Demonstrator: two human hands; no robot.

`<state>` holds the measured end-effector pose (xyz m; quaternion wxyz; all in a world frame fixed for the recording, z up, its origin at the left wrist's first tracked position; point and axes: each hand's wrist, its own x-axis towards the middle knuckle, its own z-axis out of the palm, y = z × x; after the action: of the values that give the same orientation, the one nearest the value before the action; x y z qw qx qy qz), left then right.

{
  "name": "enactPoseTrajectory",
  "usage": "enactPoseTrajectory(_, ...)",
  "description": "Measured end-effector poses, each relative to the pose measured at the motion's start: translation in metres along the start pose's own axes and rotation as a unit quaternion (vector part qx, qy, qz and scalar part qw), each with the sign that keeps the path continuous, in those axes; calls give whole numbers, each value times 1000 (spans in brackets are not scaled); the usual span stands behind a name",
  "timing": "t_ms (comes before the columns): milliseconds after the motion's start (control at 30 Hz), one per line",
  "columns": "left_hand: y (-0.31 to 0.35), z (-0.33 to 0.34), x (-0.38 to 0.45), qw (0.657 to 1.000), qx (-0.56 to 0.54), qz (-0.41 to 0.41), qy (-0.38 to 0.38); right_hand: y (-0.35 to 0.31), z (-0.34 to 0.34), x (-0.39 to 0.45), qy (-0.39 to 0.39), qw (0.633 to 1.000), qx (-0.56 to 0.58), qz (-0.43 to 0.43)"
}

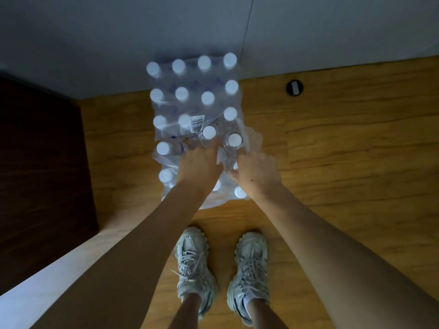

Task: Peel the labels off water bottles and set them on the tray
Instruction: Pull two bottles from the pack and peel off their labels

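Note:
A shrink-wrapped pack of water bottles (190,103) with white caps stands on the wooden floor against the wall. Its clear plastic wrap (251,138) is torn open at the near end. My left hand (199,166) reaches down among the near bottles, just behind one loose bottle (209,132); its fingers are curled and hidden. My right hand (257,173) is closed on a white strip of the torn wrap beside another bottle (234,140). Several caps show under and beside both wrists.
A dark wooden cabinet (40,162) with a pale edge stands to the left. A round black floor fitting (294,87) sits at the right near the wall. My two white sneakers (194,264) stand just in front of the pack.

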<state>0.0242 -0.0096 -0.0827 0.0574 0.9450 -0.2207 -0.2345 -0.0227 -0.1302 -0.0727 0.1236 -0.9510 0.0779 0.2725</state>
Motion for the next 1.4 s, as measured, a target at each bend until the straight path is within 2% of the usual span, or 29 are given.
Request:
enactPoseTrajectory(400,40,-135,-103,998,-16,6,60,-27,-118,-119,55,997,2,-53)
enactPoseTrajectory(633,35,-162,-167,999,-17,11,40,-50,-132,-177,85,995,-34,-38)
enactPoseTrajectory(1067,18,-122,-258,993,-90,18,78,-78,-82,-257,154,987,-35,-20)
enactPoseTrajectory(1200,10,-82,-263,994,-79,34,71,-66,-40,-251,183,982,-4,-53)
enactPoseTrajectory(1400,-8,0,-244,992,-79,53,86,-36,49,-218,182,978,31,-94)
